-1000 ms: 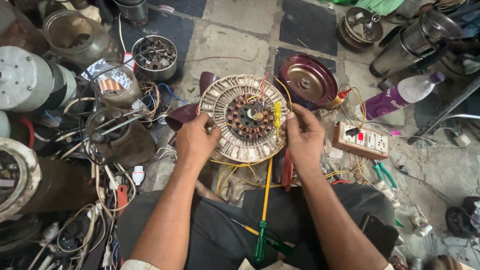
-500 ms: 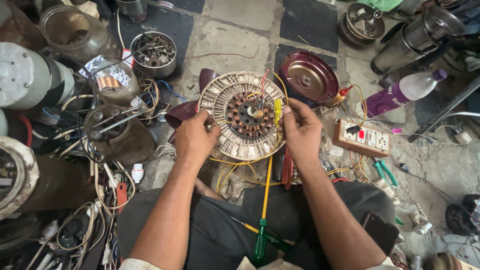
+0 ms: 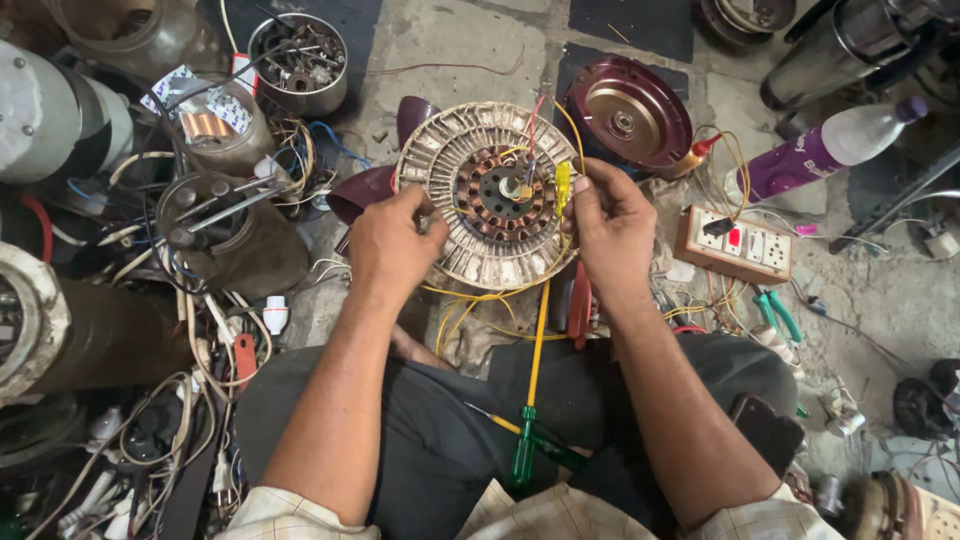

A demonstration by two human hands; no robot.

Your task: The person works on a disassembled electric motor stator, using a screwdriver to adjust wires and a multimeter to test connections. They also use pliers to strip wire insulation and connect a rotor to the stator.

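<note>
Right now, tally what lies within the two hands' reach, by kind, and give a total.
Round wound stator, gripped by left hand and right hand: 1
Maroon motor cover: 1
Yellow-shafted screwdrivers with green handles: 2
Switch and socket board: 1
Plastic bottle: 1
Total: 6

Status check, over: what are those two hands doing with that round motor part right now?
Left hand grips the motor winding at its left rim. Right hand grips its right rim, by the yellow wires. Screwdriver lies on the lap below.
</note>
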